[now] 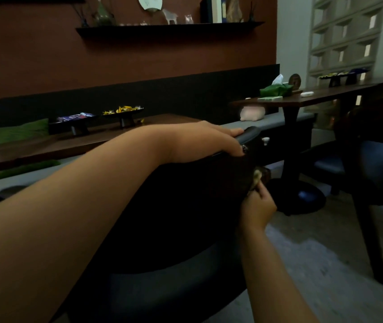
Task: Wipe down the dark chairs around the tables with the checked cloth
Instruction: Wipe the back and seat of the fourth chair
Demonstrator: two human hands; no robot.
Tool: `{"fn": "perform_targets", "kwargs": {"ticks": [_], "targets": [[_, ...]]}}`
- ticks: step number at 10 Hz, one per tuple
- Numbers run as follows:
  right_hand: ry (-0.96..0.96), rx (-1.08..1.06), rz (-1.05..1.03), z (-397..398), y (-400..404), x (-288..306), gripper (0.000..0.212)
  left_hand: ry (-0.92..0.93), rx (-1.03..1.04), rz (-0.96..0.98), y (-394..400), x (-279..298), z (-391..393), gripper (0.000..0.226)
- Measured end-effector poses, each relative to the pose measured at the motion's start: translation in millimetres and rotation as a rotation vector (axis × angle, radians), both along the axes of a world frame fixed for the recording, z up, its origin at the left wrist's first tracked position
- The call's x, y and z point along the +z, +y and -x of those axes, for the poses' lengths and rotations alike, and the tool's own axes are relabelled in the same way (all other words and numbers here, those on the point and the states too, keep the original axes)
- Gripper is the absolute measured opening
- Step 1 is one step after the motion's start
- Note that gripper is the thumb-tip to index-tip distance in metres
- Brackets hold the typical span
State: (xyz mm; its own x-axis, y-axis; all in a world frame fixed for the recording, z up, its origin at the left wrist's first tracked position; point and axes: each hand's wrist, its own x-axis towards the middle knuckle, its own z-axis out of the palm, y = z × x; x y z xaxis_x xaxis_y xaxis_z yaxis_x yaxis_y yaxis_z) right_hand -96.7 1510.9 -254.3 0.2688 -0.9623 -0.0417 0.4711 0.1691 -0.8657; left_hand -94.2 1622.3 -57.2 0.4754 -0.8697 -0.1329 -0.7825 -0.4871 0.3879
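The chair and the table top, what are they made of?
The chair back looks like smooth dark leather or vinyl: its top edge under the left hand shows a soft sheen. It is too dark to be sure. The table top looks like dark polished wood, brown with a faint shine.

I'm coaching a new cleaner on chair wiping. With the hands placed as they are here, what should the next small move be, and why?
Probably draw the checked cloth further along the side edge of the dark chair. The right hand pinches the cloth against that edge, while the left hand grips the top rail, steadying the chair for the stroke.
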Motion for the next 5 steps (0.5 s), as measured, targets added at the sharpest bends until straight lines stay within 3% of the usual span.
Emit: {"fn": "perform_targets", "kwargs": {"ticks": [1, 3, 4, 5], "targets": [[-0.006, 0.098, -0.043, 3, -9, 6, 0.030, -0.021, -0.008, 0.002, -1, -1, -2, 0.054], [-0.245, -0.124, 0.406, 32, 25, 88, 0.041, 0.070, 0.012, 0.000, 0, -1, -9, 0.054], [-0.201, -0.173, 0.321, 23, 29, 59, 0.042, -0.016, 0.024, 0.018, 3, -3, -8, 0.048], [-0.090, -0.110, 0.071, 11, 24, 23, 0.044, -0.170, 0.006, 0.055, 5, -8, -11, 0.049]]}}
